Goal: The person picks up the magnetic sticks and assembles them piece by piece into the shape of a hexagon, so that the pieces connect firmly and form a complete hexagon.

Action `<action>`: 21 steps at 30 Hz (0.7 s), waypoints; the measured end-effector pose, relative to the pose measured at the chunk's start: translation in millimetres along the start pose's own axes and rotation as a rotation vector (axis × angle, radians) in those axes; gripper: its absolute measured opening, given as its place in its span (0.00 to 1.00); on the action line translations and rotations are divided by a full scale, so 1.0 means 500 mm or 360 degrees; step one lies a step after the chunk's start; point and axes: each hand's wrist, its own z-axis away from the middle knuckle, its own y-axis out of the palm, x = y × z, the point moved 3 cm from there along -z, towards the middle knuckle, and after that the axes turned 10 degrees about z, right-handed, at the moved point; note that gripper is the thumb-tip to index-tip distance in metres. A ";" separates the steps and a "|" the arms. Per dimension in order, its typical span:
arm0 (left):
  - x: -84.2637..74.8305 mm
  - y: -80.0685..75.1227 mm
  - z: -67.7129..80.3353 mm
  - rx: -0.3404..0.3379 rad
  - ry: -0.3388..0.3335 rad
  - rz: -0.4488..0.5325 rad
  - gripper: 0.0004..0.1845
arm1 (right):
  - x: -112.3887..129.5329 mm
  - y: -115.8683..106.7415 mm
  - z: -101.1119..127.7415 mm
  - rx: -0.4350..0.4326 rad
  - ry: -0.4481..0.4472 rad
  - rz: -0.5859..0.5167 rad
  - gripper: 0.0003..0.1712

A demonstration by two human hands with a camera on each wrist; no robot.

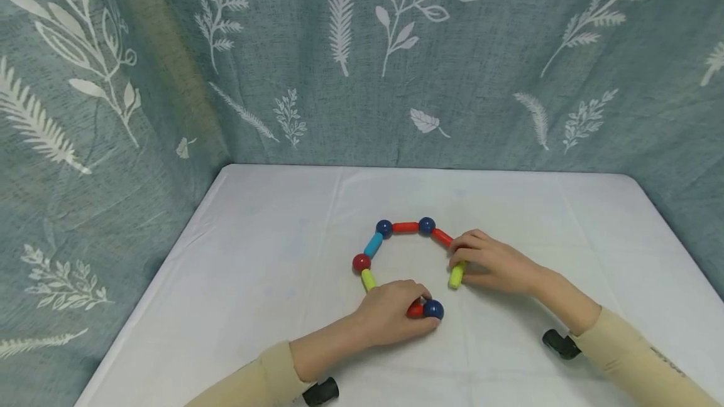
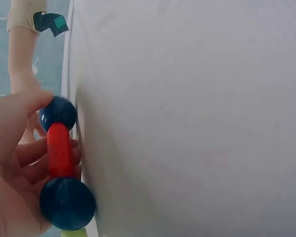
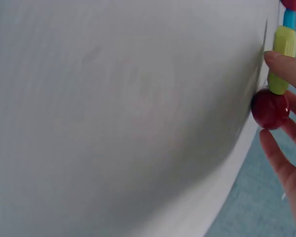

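Note:
A chain of magnetic rods and balls lies in an open loop on the white table (image 1: pixel 271 250). My left hand (image 1: pixel 396 314) grips a red rod (image 1: pixel 415 310) with a blue ball (image 1: pixel 433 309) at its free end. In the left wrist view the red rod (image 2: pixel 60 150) joins two blue balls (image 2: pixel 67 203). My right hand (image 1: pixel 481 259) holds a yellow-green rod (image 1: pixel 456 276) at its joint. In the right wrist view the thumb touches the yellow-green rod (image 3: pixel 282 54), and the fingers lie behind a red ball (image 3: pixel 270 108).
The far part of the chain runs blue ball (image 1: pixel 383 228), red rod (image 1: pixel 405 227), blue ball (image 1: pixel 427 225). A cyan rod (image 1: pixel 373 245) and a red ball (image 1: pixel 361 262) form its left side. A leaf-patterned curtain (image 1: pixel 362 61) hangs behind and left of the table.

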 end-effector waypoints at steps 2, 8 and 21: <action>-0.001 0.002 -0.002 -0.0046 -0.0015 0.0007 0.22 | 0.010 0.003 -0.004 -0.0021 0.0019 -0.0074 0.13; -0.004 0.004 -0.006 -0.0142 0.0013 0.0012 0.20 | 0.034 0.009 -0.007 0.0022 0.0076 -0.0166 0.13; 0.020 -0.030 -0.010 -0.0267 0.0088 0.0044 0.20 | 0.039 0.008 -0.010 0.0085 0.0321 -0.0320 0.16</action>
